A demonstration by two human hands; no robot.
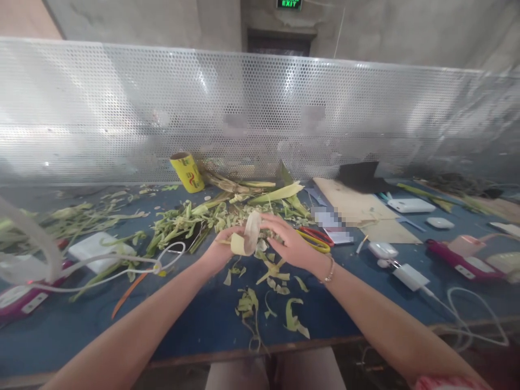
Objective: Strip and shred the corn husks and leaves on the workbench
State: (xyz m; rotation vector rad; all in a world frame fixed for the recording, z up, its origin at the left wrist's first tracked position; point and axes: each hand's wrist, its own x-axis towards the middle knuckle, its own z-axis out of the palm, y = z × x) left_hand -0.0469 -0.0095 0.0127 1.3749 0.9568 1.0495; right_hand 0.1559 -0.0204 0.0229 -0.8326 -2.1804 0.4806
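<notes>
Visibly curled, the broad strip (252,232) looks pale yellowish.

Pale curled strip (245,242) raised between two hands, above the desk (203,327).
The strip is a flat, fairly wide band, whitish on the upright upper curve and creamier yellow on the lower flap, which bends forward and toward the left. It forms an open loop, with its edges looking smooth and its surface slightly blurred. Its left side lies against the left grip (220,250); the fingertips of the right grip (287,239) reach the upper right edge of the curve.
</notes>
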